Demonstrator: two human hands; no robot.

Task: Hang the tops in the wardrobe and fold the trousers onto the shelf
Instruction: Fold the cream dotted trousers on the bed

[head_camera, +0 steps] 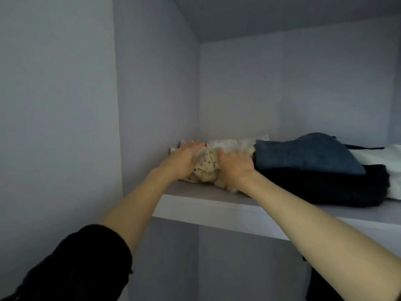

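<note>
both grips, left hand (184, 158) and right hand (235, 168), clutching spotted cream trousers (206, 166), on shelf (217, 208)

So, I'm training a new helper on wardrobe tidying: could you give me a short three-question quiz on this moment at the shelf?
1. True or false: both hands are on the cream dotted garment.
2. Which lies directly right of the dotted garment? A) a hanger B) folded blue denim trousers C) a shoebox
3. What lies beneath the blue denim trousers?

Key:
1. True. The left hand and the right hand press it from either side on the shelf, near the left corner.
2. B.
3. A folded dark garment; further right a white garment shows.
</note>
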